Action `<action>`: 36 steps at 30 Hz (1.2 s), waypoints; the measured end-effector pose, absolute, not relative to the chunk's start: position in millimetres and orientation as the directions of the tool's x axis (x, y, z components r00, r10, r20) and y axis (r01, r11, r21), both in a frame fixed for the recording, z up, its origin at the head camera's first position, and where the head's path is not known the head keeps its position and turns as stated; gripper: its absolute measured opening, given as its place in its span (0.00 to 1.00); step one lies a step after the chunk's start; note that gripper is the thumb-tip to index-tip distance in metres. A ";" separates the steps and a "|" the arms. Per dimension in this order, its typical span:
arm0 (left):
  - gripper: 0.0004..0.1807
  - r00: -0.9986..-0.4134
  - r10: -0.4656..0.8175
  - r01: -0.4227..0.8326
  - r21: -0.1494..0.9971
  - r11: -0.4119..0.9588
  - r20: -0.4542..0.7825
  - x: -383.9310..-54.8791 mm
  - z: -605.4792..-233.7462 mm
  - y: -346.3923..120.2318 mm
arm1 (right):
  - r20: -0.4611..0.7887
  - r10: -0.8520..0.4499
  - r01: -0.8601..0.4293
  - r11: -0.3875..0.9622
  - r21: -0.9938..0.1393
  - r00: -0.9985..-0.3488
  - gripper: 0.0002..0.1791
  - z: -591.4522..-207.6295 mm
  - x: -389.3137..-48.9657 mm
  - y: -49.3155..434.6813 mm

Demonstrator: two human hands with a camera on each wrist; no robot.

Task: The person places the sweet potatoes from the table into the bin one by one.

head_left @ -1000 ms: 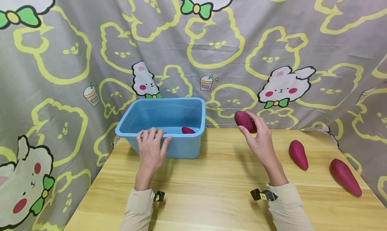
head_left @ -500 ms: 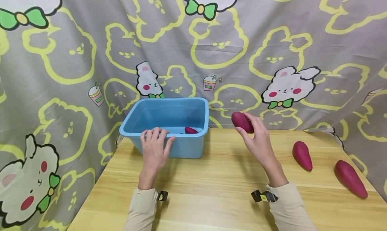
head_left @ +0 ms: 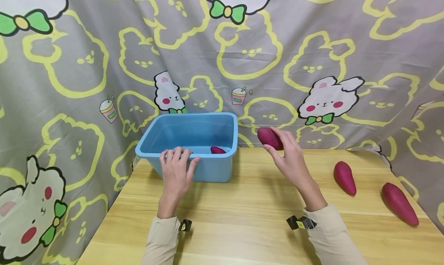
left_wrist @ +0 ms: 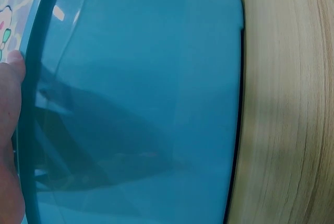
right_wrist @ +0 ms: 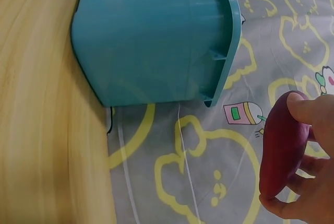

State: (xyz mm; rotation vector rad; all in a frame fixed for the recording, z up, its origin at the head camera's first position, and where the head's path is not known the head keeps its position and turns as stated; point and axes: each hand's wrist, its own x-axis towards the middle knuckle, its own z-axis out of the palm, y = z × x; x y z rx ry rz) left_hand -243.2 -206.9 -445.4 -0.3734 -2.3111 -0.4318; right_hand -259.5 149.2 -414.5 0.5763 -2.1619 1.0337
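A purple-red sweet potato is in my right hand, held above the table to the right of the blue plastic tub. In the right wrist view, thumb and fingertips grip this sweet potato at its sides and lower end. My left hand grips the tub's front rim, its fingers bent over the edge and their tips hidden inside. The left wrist view has the thumb along that rim. Inside the tub, another sweet potato shows near the front right corner, partly hidden by the rim.
Two more sweet potatoes lie on the wooden table at the right, one nearer the back and one by the right edge. A grey patterned curtain hangs behind the table and along both sides.
My right hand has carried the sweet potato left, closer to the tub. The left hand has stayed on the rim, and the view has shifted slightly.
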 end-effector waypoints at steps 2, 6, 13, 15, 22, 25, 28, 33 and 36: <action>0.25 -0.678 0.133 0.389 0.199 0.900 0.723 -242.5 -445.8 -208.0 | 0.727 -0.113 -0.634 0.591 -0.499 -0.677 0.33 -412.7 -260.1 146.3; 0.25 -0.681 0.133 0.384 0.197 0.902 0.720 -242.6 -446.3 -209.2 | 0.731 -0.133 -0.646 0.590 -0.484 -0.670 0.33 -409.5 -261.4 142.0; 0.25 -0.689 0.140 0.379 0.189 0.906 0.711 -242.9 -445.9 -207.4 | 0.733 -0.161 -0.660 0.590 -0.464 -0.661 0.32 -405.0 -260.8 138.9; 0.26 -0.690 0.141 0.379 0.189 0.906 0.710 -242.9 -445.2 -206.3 | 0.732 -0.166 -0.660 0.592 -0.462 -0.661 0.32 -402.3 -260.6 138.0; 0.27 -0.683 0.140 0.381 0.186 0.905 0.717 -243.8 -444.9 -205.4 | 0.719 -0.188 -0.657 0.603 -0.453 -0.669 0.33 -394.8 -263.0 131.6; 0.27 -0.683 0.139 0.381 0.187 0.905 0.717 -244.0 -445.3 -205.6 | 0.720 -0.200 -0.665 0.598 -0.447 -0.664 0.33 -391.7 -264.2 128.4; 0.26 -0.683 0.138 0.379 0.186 0.906 0.718 -244.1 -445.4 -206.0 | 0.727 -0.208 -0.675 0.594 -0.437 -0.654 0.33 -388.2 -265.3 125.1; 0.26 -0.679 0.140 0.386 0.189 0.903 0.721 -244.2 -445.4 -207.5 | 0.730 -0.220 -0.680 0.599 -0.422 -0.647 0.33 -385.1 -266.9 118.5; 0.25 -0.678 0.137 0.383 0.189 0.904 0.722 -243.8 -445.7 -208.9 | 0.718 -0.242 -0.681 0.602 -0.417 -0.653 0.34 -383.6 -267.6 112.5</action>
